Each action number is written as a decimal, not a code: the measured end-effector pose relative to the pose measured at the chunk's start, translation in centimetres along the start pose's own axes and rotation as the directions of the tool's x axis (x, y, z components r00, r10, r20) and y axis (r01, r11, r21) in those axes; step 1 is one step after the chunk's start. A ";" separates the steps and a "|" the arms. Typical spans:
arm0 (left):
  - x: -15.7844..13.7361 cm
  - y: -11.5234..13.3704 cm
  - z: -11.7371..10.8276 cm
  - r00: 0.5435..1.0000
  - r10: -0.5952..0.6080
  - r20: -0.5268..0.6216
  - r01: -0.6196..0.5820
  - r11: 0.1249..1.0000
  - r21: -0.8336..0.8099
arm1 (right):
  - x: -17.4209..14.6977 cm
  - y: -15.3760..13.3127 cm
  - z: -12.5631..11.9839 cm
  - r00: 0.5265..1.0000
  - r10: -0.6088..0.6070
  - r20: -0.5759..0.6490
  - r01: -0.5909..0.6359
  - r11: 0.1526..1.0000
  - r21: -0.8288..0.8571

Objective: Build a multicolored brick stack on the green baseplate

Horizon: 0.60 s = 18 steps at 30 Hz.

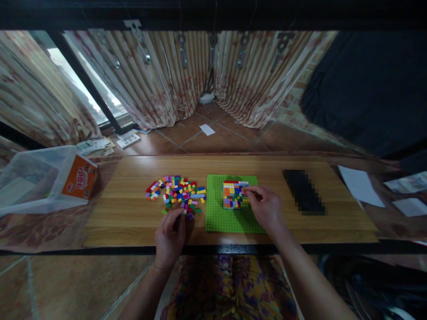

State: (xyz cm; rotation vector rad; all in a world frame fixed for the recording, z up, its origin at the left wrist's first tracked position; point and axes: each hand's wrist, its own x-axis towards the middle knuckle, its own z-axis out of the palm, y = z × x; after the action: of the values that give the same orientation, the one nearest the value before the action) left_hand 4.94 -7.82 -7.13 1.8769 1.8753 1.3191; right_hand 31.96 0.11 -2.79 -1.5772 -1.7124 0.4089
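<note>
A green studded baseplate (215,220) lies on the table, bearing a low rectangular build of many-coloured building bricks (233,195). My right hand (267,209) reaches over the plate from the right. Its thumb and forefinger are pinched together at the build's right side, and whatever they hold is too small to make out. To the left of the plate spreads a pile of loose bricks (180,191). My left hand (170,233) is at the pile's near edge, fingertips closed on a small pale brick (184,212). A purple brick (190,216) lies just right of those fingertips.
The wooden table (113,213) has a dark front edge. A black pixelated object (303,192) lies to the right of the plate. A clear plastic box (43,178) with an orange label stands at far left, and paper sheets (362,186) lie at right.
</note>
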 end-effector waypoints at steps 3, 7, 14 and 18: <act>0.0 0.0 0.0 1.000 0.021 -0.007 -0.021 1.000 0.004 | 0.1 -0.2 0.2 0.999 -0.039 0.015 0.040 0.998 -0.040; 0.1 -0.1 0.0 0.999 0.030 -0.009 -0.030 0.999 0.017 | 0.4 -0.4 0.6 0.997 -0.065 0.031 0.068 0.994 -0.091; 0.1 0.0 0.1 0.999 0.033 -0.018 -0.032 0.999 0.019 | 0.4 -0.3 0.5 0.996 -0.081 0.037 0.084 0.990 -0.111; 0.2 0.1 0.0 0.999 0.030 -0.014 -0.030 1.000 0.010 | 0.2 -0.5 0.2 0.997 -0.081 0.006 0.081 0.991 -0.107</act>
State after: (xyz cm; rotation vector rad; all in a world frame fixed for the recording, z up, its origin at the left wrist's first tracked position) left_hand 5.00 -7.69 -7.00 1.9127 1.8716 1.3380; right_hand 31.48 0.22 -2.57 -1.5770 -1.8192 0.2811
